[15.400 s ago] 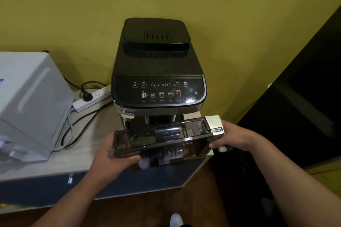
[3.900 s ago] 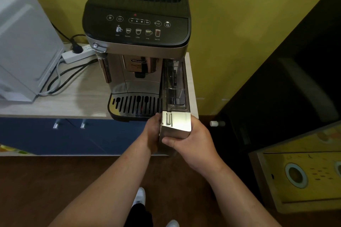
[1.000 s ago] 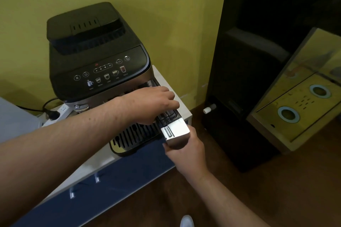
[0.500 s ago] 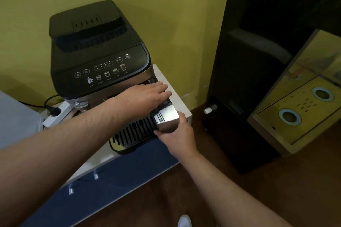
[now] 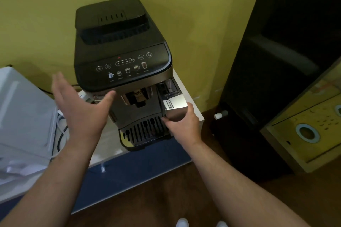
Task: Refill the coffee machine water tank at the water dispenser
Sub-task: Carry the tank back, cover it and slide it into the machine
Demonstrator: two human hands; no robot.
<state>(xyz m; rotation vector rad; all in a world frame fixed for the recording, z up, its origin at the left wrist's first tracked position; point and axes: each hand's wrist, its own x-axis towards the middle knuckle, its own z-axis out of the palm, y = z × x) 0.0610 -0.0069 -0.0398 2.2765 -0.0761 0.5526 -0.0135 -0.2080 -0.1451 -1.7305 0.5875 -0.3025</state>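
Observation:
The black and silver coffee machine (image 5: 121,57) stands on a white counter against the yellow wall. Its water tank (image 5: 173,103), clear with a silver front, sits in the slot on the machine's right side and still sticks out a little. My right hand (image 5: 182,125) holds the tank's silver front from below, fingers and thumb around it. My left hand (image 5: 81,108) hovers open to the left of the machine, fingers spread, touching nothing. A red light shows on the control panel (image 5: 127,64).
A white appliance (image 5: 24,116) stands left on the counter (image 5: 191,105), with a power strip (image 5: 83,95) and cables beside it. A tall black cabinet (image 5: 276,60) stands right of the counter. A yellow-topped box (image 5: 317,125) sits at the far right. Brown floor lies below.
My left hand has lifted off the tank and swung left, open. My right hand has pushed the tank further into the slot.

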